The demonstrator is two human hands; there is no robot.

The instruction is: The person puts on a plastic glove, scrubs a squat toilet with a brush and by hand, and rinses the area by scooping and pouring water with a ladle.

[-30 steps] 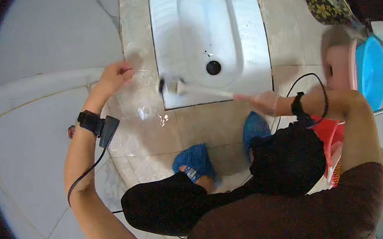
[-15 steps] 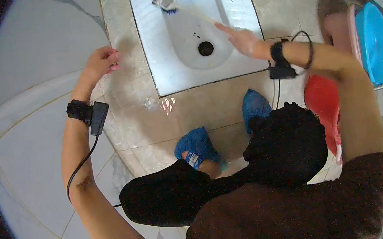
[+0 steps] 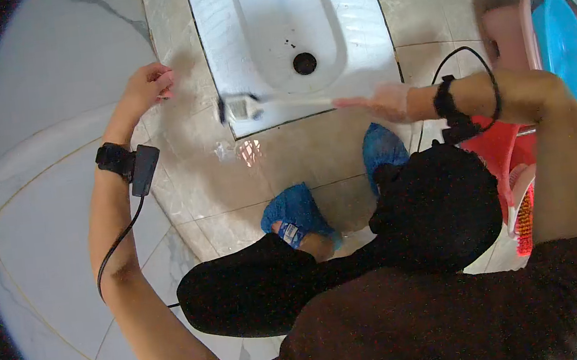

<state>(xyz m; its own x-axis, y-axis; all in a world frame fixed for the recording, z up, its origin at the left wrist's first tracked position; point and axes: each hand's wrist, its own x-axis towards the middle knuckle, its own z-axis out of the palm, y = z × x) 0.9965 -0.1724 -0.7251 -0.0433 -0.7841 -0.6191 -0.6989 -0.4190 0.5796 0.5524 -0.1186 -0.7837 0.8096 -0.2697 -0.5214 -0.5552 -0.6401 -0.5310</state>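
My right hand [image 3: 388, 103] grips the pale handle of a long brush [image 3: 245, 107], with the index finger stretched along it. The brush head, with dark bristles, is at the lower left edge of the white squat toilet [image 3: 372, 35]. The toilet's round dark drain hole [image 3: 304, 64] lies above the handle, with small dark specks beside it. My left hand [image 3: 149, 84] is held out left of the toilet, its fingers curled together; whether anything is inside them is hidden.
Pink [image 3: 508, 34] and blue [image 3: 561, 42] basins stand at the right. A red container [image 3: 488, 150] and a brush with orange-red bristles [image 3: 525, 224] are near my right elbow. Feet in blue covers [image 3: 296, 215] stand on wet tiles [image 3: 236, 221]. A metal hose runs at right.
The brush has gone from inside the toilet bowl down to its lower left edge, with my right hand moving lower. My left hand has shifted slightly up and left in view.
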